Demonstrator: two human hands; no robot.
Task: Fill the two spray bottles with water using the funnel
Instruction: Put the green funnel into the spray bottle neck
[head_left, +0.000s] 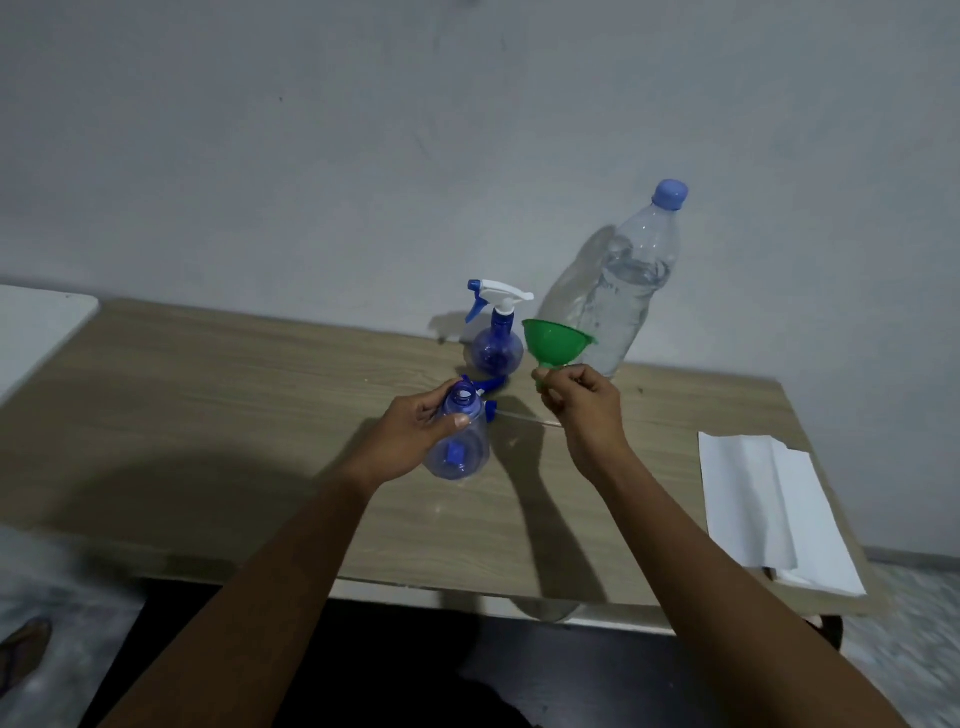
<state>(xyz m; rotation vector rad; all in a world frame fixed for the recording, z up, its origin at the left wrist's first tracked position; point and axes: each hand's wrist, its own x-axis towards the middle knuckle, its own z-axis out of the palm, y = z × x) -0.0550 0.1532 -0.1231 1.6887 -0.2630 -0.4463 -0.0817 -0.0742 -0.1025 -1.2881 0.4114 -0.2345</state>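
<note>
Head view: the funnel (558, 340) is pinched by the right hand (589, 410), just right of the open bottle (462, 452) gripped by the left hand (415, 431).

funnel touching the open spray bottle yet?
Apart. Head view: the funnel, pinched by the right hand, hangs right of the open spray bottle in the left hand, table showing between them.

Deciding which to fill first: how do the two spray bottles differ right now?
The near spray bottle has its neck open; the far spray bottle wears its trigger head. The left hand grips the near one; the far one stands untouched. Both are blue, see-through, round-bodied.
</note>
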